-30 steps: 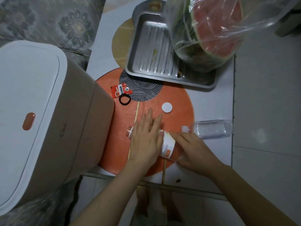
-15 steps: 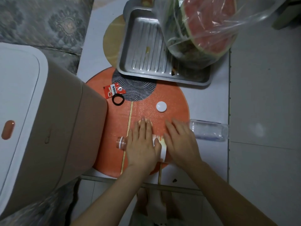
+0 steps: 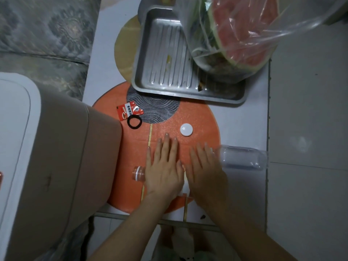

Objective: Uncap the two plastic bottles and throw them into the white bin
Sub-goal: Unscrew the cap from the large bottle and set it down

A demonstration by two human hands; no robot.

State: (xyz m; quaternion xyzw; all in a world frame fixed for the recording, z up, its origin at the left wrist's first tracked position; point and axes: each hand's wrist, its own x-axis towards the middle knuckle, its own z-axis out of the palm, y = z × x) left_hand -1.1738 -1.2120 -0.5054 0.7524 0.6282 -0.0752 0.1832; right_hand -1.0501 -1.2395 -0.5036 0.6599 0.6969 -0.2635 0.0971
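Head view: left hand [image 3: 164,166] and right hand [image 3: 204,169] lie flat, fingers spread and unclenched, palms pressing on a labelled bottle [image 3: 139,173] lying on the orange mat [image 3: 199,117]; only its uncapped neck, pointing left, and a strip of label between the hands show. Clear bottle [image 3: 243,157] lies on its side just right of the right hand. White cap [image 3: 186,129] sits farther off. White bin [image 3: 47,162] stands at left, lid closed.
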